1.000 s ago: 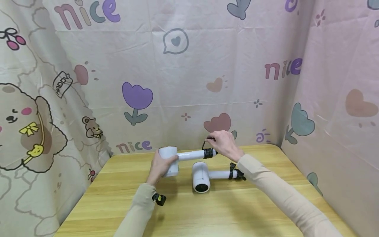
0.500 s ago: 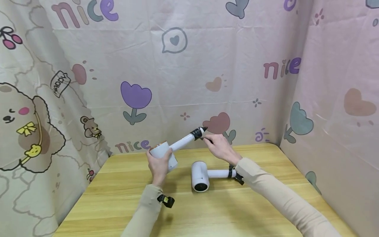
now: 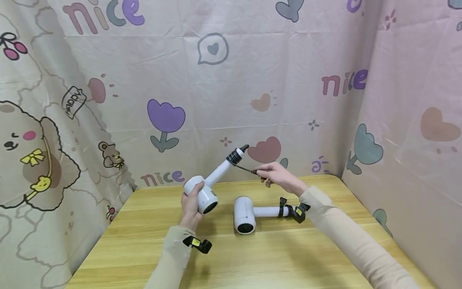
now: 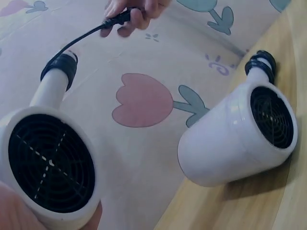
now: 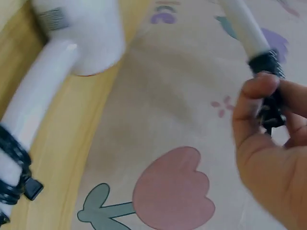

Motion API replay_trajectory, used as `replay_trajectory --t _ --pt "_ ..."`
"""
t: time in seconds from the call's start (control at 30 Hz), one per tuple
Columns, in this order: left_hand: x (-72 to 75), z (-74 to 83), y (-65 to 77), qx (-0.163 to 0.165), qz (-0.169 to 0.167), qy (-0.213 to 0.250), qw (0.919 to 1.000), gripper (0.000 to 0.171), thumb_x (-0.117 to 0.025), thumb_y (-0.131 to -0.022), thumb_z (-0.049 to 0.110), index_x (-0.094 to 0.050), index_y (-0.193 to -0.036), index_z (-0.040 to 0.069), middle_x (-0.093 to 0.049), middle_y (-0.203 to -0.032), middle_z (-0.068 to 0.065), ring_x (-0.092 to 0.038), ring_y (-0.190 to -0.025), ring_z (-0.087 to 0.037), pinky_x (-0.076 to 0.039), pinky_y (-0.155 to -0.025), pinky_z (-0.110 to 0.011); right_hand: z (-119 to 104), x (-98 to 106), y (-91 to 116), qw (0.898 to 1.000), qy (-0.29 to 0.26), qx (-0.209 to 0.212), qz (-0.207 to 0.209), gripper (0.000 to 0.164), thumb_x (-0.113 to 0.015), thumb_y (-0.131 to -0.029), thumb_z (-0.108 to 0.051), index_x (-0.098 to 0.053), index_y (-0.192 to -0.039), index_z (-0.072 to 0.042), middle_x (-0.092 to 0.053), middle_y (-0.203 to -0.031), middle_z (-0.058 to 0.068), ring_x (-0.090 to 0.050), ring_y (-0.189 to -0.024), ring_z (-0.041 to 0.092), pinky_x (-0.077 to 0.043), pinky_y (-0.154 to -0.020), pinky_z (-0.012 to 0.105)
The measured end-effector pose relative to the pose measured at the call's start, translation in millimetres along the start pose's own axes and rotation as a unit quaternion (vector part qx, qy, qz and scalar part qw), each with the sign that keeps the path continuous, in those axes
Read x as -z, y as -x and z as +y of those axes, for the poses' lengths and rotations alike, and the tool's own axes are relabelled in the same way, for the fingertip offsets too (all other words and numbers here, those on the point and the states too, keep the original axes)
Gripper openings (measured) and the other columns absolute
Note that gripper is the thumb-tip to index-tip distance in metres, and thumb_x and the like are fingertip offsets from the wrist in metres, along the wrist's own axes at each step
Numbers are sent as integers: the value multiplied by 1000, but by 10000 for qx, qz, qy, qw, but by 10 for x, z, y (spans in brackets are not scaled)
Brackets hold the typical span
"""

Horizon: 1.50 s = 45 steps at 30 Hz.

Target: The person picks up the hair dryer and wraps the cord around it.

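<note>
My left hand [image 3: 191,204] grips a white hair dryer [image 3: 218,173] round its barrel, held above the table with the handle slanting up to the right. Black cord [image 3: 234,157] is wound round the handle's end. A short free length of it runs taut to the plug [image 4: 119,19], which my right hand [image 3: 278,176] pinches between thumb and fingers. On the table lies a second white hair dryer [image 3: 245,214], its handle pointing right and its own black cord [image 3: 282,208] wrapped round it. Black grilles face the left wrist camera on both dryers.
The wooden table [image 3: 223,261] ends at a patterned cloth backdrop [image 3: 216,100], with cloth walls on the left and right too. The lying dryer sits below and between the two hands.
The held dryer has turned from level to slanted, handle end upward, and its grille now shows. My right hand passed round the handle and has drawn the cord's free end out to the right.
</note>
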<state>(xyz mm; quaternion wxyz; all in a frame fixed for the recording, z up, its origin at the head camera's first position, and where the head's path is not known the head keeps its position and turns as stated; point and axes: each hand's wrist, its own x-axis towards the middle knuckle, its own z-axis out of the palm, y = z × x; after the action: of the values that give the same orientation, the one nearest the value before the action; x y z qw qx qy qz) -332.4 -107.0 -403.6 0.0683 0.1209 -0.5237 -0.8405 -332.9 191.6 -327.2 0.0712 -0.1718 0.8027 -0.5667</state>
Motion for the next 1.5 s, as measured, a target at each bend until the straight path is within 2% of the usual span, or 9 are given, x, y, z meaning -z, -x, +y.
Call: replay_trajectory --t 0.2,0.33,0.5,0.73,0.93,1.07,1.17,1.37,1.5 --pt "8 -24 18 178 -470 -30 9987 62 -72 -88 29 -36 -133 9 -62 -101 -2 -68 -81 -15 -59 -75 -32 -13 153 2 9956 -86 -853 391 31 -67 -93 -16 -66 -116 4 -62 -81 5 -54 -68 13 -48 -59 24" --pt "-1 -50 34 291 -816 -28 9962 60 -70 -89 30 -35 -132 10 -65 -96 0 -68 -81 -16 -59 -76 -33 5 154 12 9943 435 -932 286 31 -72 -90 -19 -70 -112 2 -67 -82 4 -62 -72 16 -50 -59 24" --pt "25 -98 38 333 -1127 -407 9922 60 -67 -90 31 -36 -135 7 -65 -94 -1 -67 -80 -16 -59 -73 -32 15 186 28 9888 936 -961 660 28 -77 -85 -21 -73 -107 -3 -73 -86 6 -67 -72 16 -50 -54 23" --pt "79 -105 32 486 -2060 -884 9733 57 -60 -92 31 -33 -136 6 -64 -94 -3 -67 -79 -18 -59 -71 -33 2 219 -11 9923 752 -791 582 33 -74 -84 -5 -66 -113 7 -71 -94 22 -64 -64 13 -57 -57 26" --pt "155 -118 26 548 -2731 -1214 9527 55 -57 -93 29 -35 -136 2 -66 -93 -2 -68 -79 -18 -59 -72 -35 29 193 -6 9936 928 -536 366 28 -64 -86 10 -63 -114 12 -67 -104 24 -65 -74 15 -60 -65 27" --pt "202 -101 29 513 -2701 -1522 9494 54 -60 -92 27 -38 -135 3 -66 -93 -3 -67 -79 -19 -59 -71 -36 13 156 -25 9893 1369 -275 422 18 -73 -85 -4 -71 -101 4 -72 -97 14 -63 -75 12 -56 -65 25" --pt "207 -53 32 208 -2530 -1853 9493 57 -66 -88 25 -38 -134 6 -64 -98 -8 -67 -78 -20 -60 -69 -38 -19 100 -23 9895 1364 -227 422 24 -80 -80 -10 -71 -99 1 -73 -93 12 -67 -71 13 -59 -65 30" --pt "196 49 30 -344 -2266 -2693 9354 71 -76 -83 25 -36 -139 10 -57 -116 -19 -66 -83 -23 -60 -69 -40 -24 -71 -12 9919 1152 -175 514 35 -81 -78 -8 -68 -108 4 -71 -94 14 -71 -69 23 -62 -66 34" --pt "215 99 35 -538 -2124 -3077 9259 73 -78 -81 24 -36 -139 10 -54 -120 -22 -65 -87 -26 -60 -68 -40 -14 -206 -38 9905 1222 44 632 29 -80 -80 -10 -69 -104 1 -72 -90 12 -72 -73 29 -61 -66 32"
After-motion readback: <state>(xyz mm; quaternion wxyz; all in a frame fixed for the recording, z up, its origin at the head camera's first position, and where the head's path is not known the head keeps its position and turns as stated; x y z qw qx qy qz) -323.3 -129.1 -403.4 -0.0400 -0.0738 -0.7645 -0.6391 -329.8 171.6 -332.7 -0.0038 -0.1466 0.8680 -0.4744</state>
